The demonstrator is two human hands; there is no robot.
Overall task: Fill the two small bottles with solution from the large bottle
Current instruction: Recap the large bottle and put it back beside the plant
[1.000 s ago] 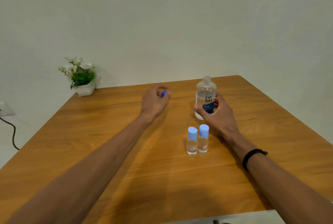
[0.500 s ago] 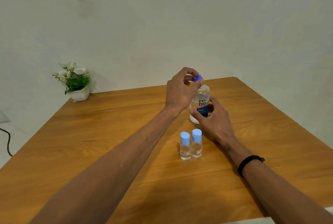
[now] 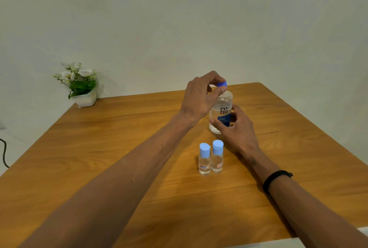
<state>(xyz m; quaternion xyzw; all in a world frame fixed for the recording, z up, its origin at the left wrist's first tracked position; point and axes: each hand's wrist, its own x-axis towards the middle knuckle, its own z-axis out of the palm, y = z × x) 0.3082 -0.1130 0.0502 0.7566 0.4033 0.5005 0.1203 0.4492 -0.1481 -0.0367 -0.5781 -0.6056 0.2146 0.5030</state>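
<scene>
The large clear bottle with a "re-nu" label stands upright on the wooden table. My right hand wraps its lower body from the near right side. My left hand pinches the small dark blue cap right on top of the bottle's neck. Two small clear bottles with light blue caps stand side by side, touching, just in front of the large bottle. Both hold clear liquid.
A white pot with white flowers sits at the table's far left corner against the wall. A black cable hangs off to the left. The near table edge runs along the bottom right.
My left hand carried the blue cap from the left of the large bottle onto its open neck. My right hand kept its hold on the bottle body. The small bottles did not move.
</scene>
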